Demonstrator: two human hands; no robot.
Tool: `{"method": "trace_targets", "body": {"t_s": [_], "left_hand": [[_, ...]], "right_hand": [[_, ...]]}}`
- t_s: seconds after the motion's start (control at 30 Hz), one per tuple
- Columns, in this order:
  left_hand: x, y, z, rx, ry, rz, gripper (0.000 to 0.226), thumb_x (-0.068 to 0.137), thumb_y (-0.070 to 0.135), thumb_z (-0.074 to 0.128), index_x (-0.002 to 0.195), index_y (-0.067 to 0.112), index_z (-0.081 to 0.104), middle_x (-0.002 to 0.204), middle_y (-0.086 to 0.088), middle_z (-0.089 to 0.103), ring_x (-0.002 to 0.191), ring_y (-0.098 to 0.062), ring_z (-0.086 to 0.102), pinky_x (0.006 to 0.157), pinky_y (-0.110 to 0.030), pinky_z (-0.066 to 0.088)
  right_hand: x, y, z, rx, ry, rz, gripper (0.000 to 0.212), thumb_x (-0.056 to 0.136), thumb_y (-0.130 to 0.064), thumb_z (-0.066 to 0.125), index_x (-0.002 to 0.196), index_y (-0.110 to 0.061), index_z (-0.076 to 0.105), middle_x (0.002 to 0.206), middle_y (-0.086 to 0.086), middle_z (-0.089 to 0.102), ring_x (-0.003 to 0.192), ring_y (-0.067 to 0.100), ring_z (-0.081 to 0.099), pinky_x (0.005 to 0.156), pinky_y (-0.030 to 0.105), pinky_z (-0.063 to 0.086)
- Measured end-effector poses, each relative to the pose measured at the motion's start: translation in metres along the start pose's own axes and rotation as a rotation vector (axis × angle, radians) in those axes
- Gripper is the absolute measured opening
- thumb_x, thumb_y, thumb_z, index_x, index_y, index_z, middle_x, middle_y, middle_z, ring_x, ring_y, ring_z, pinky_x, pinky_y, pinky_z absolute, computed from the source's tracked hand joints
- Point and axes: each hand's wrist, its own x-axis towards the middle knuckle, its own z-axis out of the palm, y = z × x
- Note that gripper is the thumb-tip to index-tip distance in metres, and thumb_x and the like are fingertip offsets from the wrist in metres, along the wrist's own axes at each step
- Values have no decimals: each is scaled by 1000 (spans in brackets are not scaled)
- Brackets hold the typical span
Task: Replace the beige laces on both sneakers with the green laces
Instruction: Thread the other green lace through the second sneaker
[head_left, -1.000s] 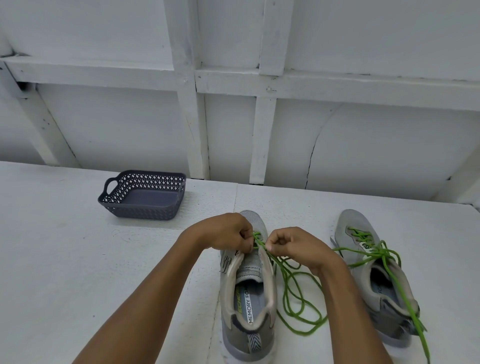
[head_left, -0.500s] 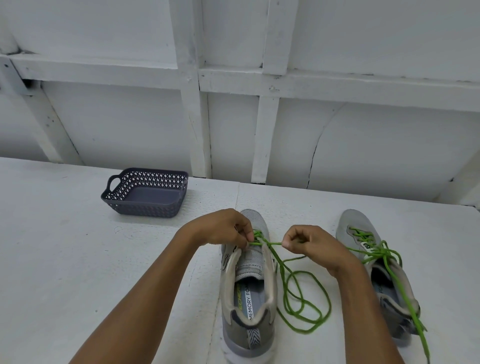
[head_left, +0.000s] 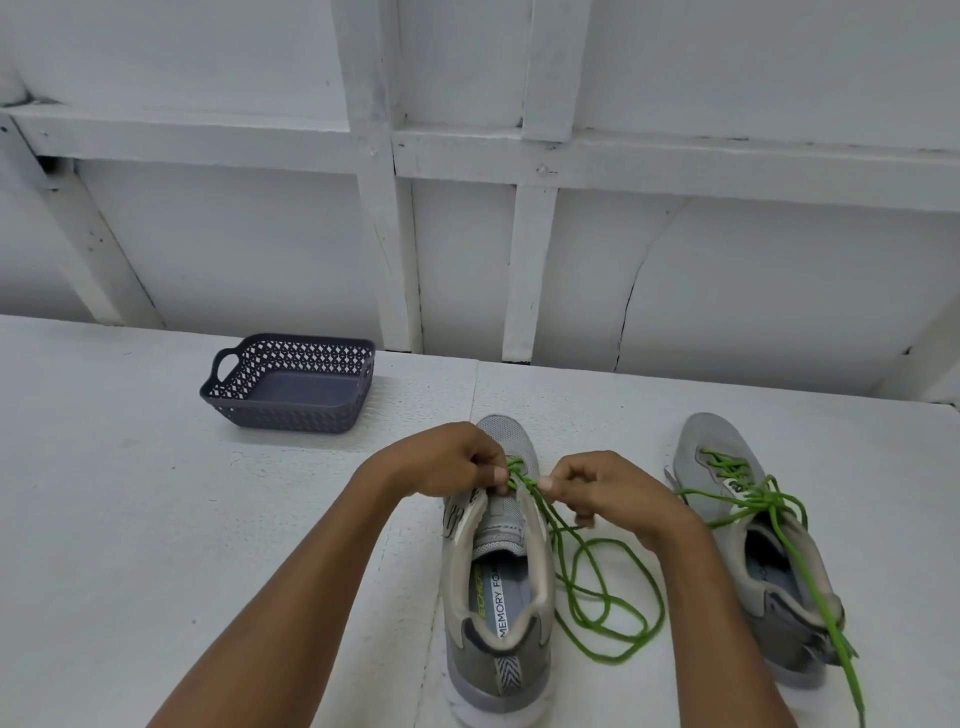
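Note:
Two grey sneakers stand on the white table with their toes pointing away from me. Over the near sneaker (head_left: 496, 597) both hands work at the front eyelets. My left hand (head_left: 447, 460) pinches the green lace (head_left: 608, 618) at the shoe's left side. My right hand (head_left: 608, 493) pinches the same lace just right of the tongue. The rest of that lace trails in loose loops on the table right of the shoe. The right sneaker (head_left: 753, 545) carries a second green lace (head_left: 769, 504), threaded, with its ends hanging loose over the heel. No beige lace is in view.
A dark grey perforated basket (head_left: 291, 384) sits at the back left of the table, with nothing visible inside. Behind the table rises a white panelled wall (head_left: 467, 234).
My right hand moved right, drawing the lace out, then came back close to my left hand at the eyelets. The loose loops beside the shoe shifted. The view tilted slightly.

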Motion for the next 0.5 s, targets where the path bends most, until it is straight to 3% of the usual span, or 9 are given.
{"method": "trace_targets", "body": {"t_s": [0.1,0.23,0.33,0.43,0.5], "left_hand": [[-1,-4,1,-42,12,1,13,96,23,61,92,19,73,69,17,64,55,6,52,65,-20,43],[-1,-4,0,-48,-23,4,11,96,24,61,94,19,71,72,16,63,55,7,53,65,-17,44],[-2,-4,-1,-62,-27,-9,12,96,25,61,95,19,71,76,14,65,58,4,55,66,-17,45],[-3,-4,0,-81,-19,-14,13,96,25,60,94,19,72,76,13,66,59,2,56,66,-18,45],[-3,-5,1,-93,-7,-17,14,97,23,59,93,18,72,75,11,66,59,0,55,66,-19,45]], "right_hand": [[-10,-4,-13,-108,22,146,37,89,-44,67,76,-9,66,48,-8,38,41,7,29,43,18,26],[-13,-11,-20,-463,-84,351,48,92,-58,56,90,-12,68,62,-3,64,40,7,36,41,18,30],[-11,-11,-16,-519,-102,343,41,93,-50,60,97,-10,64,83,-1,69,57,10,51,48,19,40],[-8,-7,-11,-417,-67,308,23,90,-35,67,99,-15,63,95,1,66,76,15,62,58,24,52],[-4,-7,-8,-476,8,192,14,90,-33,66,98,-21,65,100,-3,66,90,13,62,70,25,50]]}}
